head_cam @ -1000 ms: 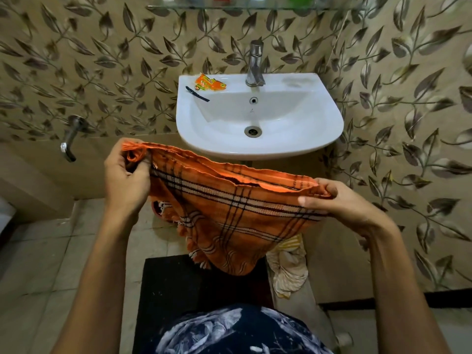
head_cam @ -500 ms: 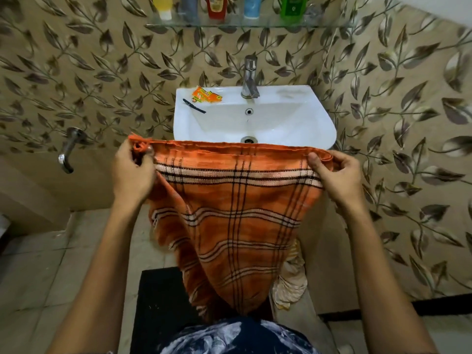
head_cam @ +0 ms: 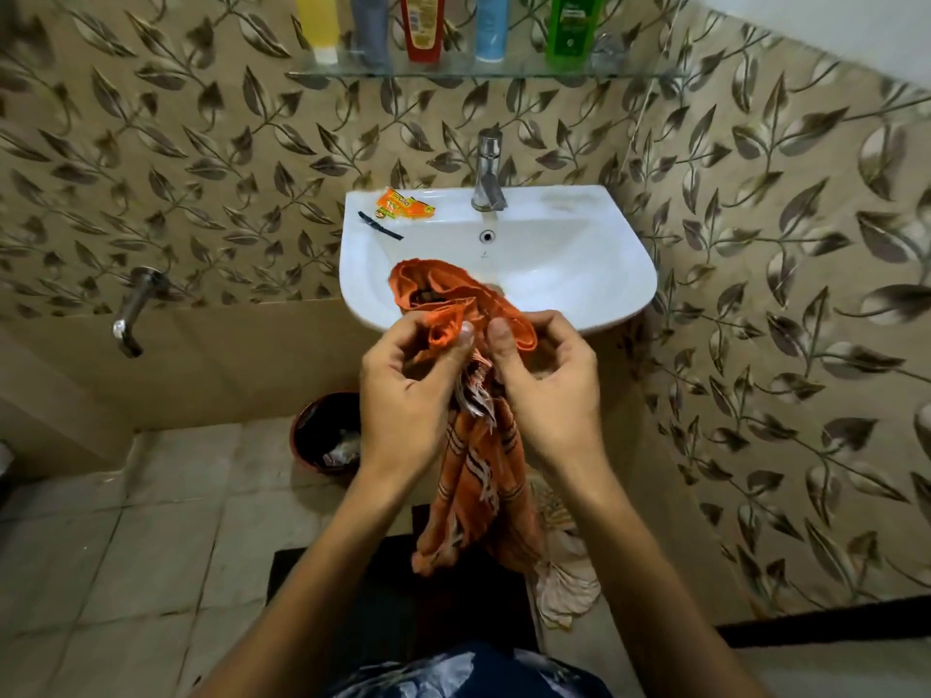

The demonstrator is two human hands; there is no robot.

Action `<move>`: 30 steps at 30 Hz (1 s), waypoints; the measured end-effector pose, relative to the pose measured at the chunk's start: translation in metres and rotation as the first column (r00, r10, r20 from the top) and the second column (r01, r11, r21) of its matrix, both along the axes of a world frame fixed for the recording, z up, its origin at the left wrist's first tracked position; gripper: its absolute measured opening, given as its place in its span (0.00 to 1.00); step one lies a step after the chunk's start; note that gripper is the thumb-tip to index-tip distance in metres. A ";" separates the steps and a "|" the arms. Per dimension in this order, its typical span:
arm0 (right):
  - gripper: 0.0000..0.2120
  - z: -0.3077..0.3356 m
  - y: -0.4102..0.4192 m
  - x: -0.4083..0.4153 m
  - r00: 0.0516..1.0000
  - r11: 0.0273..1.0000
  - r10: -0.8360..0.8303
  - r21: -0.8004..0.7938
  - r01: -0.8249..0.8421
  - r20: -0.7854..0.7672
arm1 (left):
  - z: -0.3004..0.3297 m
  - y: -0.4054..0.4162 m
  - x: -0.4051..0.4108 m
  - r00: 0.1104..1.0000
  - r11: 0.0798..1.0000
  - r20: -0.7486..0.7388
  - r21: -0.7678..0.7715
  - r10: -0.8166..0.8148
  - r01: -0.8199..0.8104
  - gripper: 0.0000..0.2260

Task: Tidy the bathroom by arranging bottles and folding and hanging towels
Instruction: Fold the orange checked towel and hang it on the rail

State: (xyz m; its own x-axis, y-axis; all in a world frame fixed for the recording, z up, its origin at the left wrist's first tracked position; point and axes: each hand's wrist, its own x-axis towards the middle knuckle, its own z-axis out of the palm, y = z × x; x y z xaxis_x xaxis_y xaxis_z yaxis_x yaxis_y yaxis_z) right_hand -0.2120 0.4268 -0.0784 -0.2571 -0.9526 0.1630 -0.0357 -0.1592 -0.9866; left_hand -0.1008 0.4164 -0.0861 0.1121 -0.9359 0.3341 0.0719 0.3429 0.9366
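An orange checked towel (head_cam: 478, 476) hangs folded lengthwise in front of the white sink (head_cam: 594, 274). My left hand (head_cam: 408, 395) and my right hand (head_cam: 549, 390) are side by side, both pinching its top corners together, with the upper edge looping over the sink's front rim. Several bottles stand on the glass shelf (head_cam: 629, 73) above the tap: a yellow bottle (head_cam: 317, 22), a grey bottle (head_cam: 370, 27), a red bottle (head_cam: 422, 25), a blue bottle (head_cam: 491, 25) and a green bottle (head_cam: 574, 25). A pale towel (head_cam: 564, 581) lies crumpled low under the sink.
An orange sachet (head_cam: 403, 210) and a black comb-like strip (head_cam: 380, 225) lie on the sink's left ledge by the tap (head_cam: 488, 173). A wall tap (head_cam: 133, 309) sticks out at left. A dark bin (head_cam: 325, 433) stands on the tiled floor; a black mat (head_cam: 342, 581) lies below.
My hands have come together, folding the spread towel in half so its top corners meet. The view has tilted up, showing the shelf bottles and the bin.
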 end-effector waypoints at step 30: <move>0.03 0.043 -0.031 -0.080 0.909 0.969 0.163 -0.110 -0.220 -0.383 | 0.037 -0.037 0.048 0.898 0.982 0.412 -0.037 -0.156 0.187 0.13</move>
